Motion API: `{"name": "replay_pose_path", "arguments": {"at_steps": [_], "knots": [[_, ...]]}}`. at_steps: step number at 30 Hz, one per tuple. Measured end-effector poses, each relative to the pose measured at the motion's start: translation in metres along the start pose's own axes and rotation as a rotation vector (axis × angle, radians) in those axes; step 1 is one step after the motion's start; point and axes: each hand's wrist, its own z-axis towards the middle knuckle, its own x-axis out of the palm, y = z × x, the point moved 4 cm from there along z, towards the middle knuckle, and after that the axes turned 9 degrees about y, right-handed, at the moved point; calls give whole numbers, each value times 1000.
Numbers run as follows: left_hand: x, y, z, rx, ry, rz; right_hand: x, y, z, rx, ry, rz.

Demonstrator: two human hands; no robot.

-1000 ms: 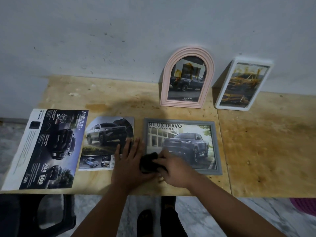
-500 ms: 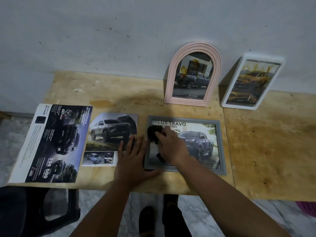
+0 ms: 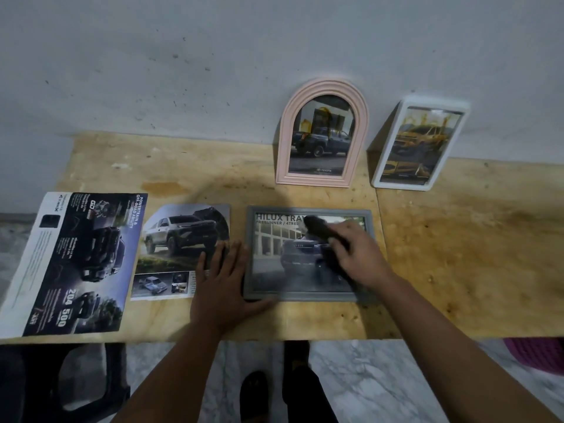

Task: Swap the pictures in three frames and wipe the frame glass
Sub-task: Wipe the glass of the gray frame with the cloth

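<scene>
From the head camera, the grey rectangular picture frame (image 3: 308, 254) lies flat on the pale plywood table (image 3: 457, 254), near its front edge. The right hand (image 3: 355, 253) has its fingers curled round a dark wiping cloth (image 3: 317, 228), pressed on the glass. The left hand (image 3: 224, 285) lies flat with fingers straight, bracing the frame's left edge and overlapping a loose truck photo (image 3: 180, 248).

Risk: a hard stroke could skid the frame off the table — or the left hand could crease that photo.

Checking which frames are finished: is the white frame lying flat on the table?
No, the white frame stands tilted against the wall, beside the pink arched frame.
</scene>
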Motion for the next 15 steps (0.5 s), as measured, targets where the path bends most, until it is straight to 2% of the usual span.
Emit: {"name": "replay_pose_path", "arguments": {"at_steps": [2, 4, 10, 15], "knots": [[0, 0, -1, -8, 3, -1, -12, -31, 6, 139, -97, -323], [0, -1, -1, -6, -7, -11, -2, -50, -1, 201, -52, -492], [5, 1, 0, -13, 11, -12, 45, -36, -71, 146, -78, -443], [3, 0, 0, -12, 1, -2, 86, 2, -73, 66, -21, -388]]}}
